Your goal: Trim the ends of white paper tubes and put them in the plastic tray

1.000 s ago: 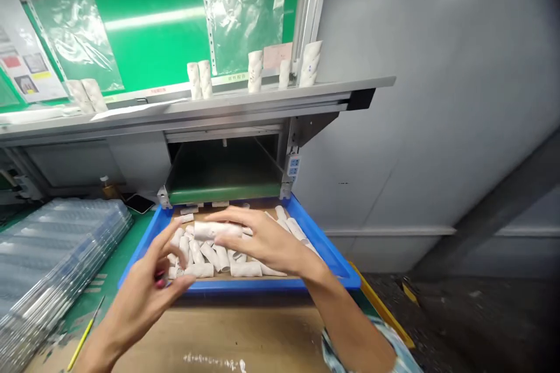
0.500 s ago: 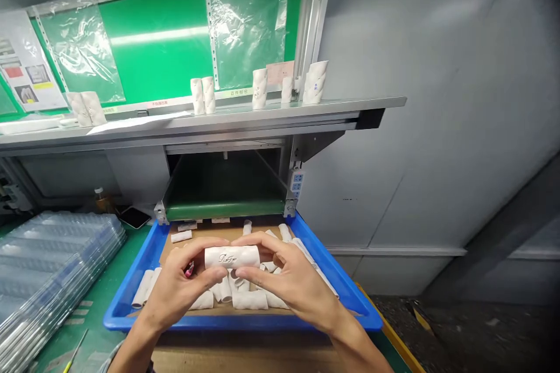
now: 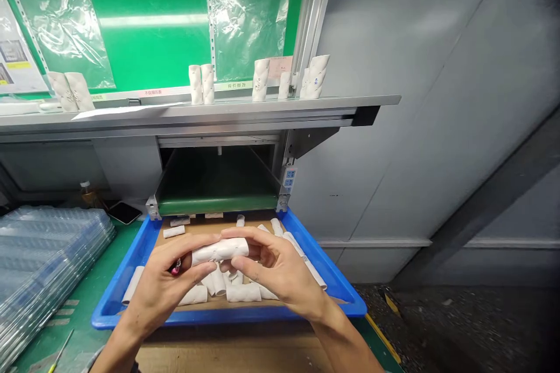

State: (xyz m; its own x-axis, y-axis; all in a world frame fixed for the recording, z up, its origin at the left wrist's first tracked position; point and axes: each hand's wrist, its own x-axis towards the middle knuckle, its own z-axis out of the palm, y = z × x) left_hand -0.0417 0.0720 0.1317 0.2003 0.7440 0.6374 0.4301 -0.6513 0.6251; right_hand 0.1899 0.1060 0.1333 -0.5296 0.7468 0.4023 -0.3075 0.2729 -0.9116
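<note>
A matt white tube point(image 3: 220, 251) is being held just above a blue tray point(image 3: 126, 301), its surface looking smooth and pale. Its long axis is running almost crosswise to the view, with the right end rising slightly; in the earlier view it was sitting level, showing a script mark that is no longer readable. The left hand point(image 3: 168, 285) and right hand point(image 3: 273, 268) are both keeping a closed grip on it, one at each end. A small pink item point(image 3: 175, 269) is showing by the left hand, and other white tubes point(image 3: 227, 293) are lying loose beneath.
</note>
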